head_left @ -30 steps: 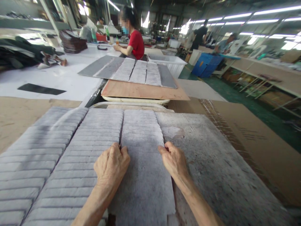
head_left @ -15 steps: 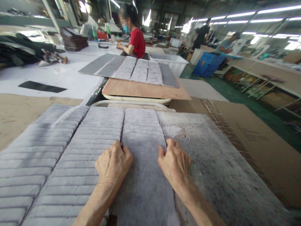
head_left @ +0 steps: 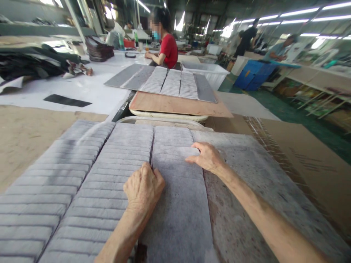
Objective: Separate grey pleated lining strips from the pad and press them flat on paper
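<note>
A grey, felt-like sheet [head_left: 178,204] lies in front of me, smooth at the near end and with rows of narrow strips or folds at the far end. My left hand [head_left: 144,186] is closed at its left edge, by the dark gap beside the neighbouring column; the fingertips are hidden. On the right edge, my right hand [head_left: 207,156] has thumb and forefinger around the end of one pale raised fold [head_left: 181,150]. Two more ridged grey columns [head_left: 109,171] lie to the left. Beneath the sheet's right side is a speckled grey board [head_left: 246,175].
Beyond are a wooden board [head_left: 175,104] and a grey panel [head_left: 120,78] carrying smaller ridged columns. Cardboard [head_left: 307,157] lies at right. A black strip [head_left: 67,100] rests on the white table [head_left: 109,98]. A co-worker in red [head_left: 168,51] sits behind, near a white bin [head_left: 216,73].
My right hand has moved forward along the sheet's right edge and turned sideways to a fold. My left hand stays at the left edge. The whole view has shifted slightly.
</note>
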{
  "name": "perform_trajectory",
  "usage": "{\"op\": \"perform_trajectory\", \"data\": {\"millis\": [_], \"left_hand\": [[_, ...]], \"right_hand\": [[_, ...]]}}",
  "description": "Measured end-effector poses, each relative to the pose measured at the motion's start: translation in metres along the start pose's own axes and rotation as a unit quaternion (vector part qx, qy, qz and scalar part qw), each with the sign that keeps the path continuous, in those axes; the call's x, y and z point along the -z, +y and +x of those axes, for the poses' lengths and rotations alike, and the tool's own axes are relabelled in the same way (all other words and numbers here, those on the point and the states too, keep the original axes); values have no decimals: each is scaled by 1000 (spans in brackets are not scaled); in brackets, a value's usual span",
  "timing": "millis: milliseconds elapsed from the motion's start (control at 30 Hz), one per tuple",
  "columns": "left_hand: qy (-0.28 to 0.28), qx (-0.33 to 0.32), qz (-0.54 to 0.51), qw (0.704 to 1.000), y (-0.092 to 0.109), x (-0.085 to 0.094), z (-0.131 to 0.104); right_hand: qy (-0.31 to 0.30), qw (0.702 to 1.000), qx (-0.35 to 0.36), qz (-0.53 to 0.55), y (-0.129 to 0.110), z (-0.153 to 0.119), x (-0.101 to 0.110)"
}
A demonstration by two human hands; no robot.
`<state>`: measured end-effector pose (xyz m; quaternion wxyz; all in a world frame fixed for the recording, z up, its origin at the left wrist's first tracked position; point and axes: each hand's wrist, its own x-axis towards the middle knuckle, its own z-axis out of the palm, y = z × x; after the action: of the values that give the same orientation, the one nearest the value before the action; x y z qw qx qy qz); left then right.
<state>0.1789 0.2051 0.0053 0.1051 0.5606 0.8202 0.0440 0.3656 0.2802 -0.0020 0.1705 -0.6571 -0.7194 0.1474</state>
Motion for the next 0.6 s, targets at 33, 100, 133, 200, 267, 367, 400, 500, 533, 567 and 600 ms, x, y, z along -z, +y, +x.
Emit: {"op": "perform_trajectory", "data": {"millis": [33, 100, 133, 200, 267, 367, 400, 500, 533, 567, 600], "left_hand": [[-1, 0, -1, 1000, 0, 1, 0], [-4, 0, -2, 1000, 1, 1, 0], [-5, 1, -2, 1000, 1, 2, 0], [-6, 1, -5, 1000, 1, 2, 1], [-6, -1, -8, 1000, 1, 2, 2], [-4, -2, -10, 1000, -1, 1, 3], [-4, -3, -10, 1000, -1, 0, 3], [-13, -12, -16, 1000, -3, 0, 3], [-14, -16, -18, 1000, -3, -1, 4], [-14, -20, -21, 999, -4, -1, 4], [-14, -22, -22, 999, -4, 0, 4]], "right_hand": [[-13, 1000, -21, 10, -1, -3, 2], [-37, 997, -58, 33, -2, -14, 7], [-48, 994, -81, 48, -3, -22, 8], [-70, 987, -124, 78, -6, -41, 10], [-88, 979, -161, 91, -11, -58, 9], [-85, 975, -186, 90, -18, -74, 4], [-78, 973, -194, 92, -20, -76, 2], [-62, 969, -210, 117, -19, -75, -3], [-60, 966, -215, 129, -17, -73, -4], [-61, 963, -219, 146, -15, -72, -5], [-63, 959, -222, 165, -13, -71, -6]]}}
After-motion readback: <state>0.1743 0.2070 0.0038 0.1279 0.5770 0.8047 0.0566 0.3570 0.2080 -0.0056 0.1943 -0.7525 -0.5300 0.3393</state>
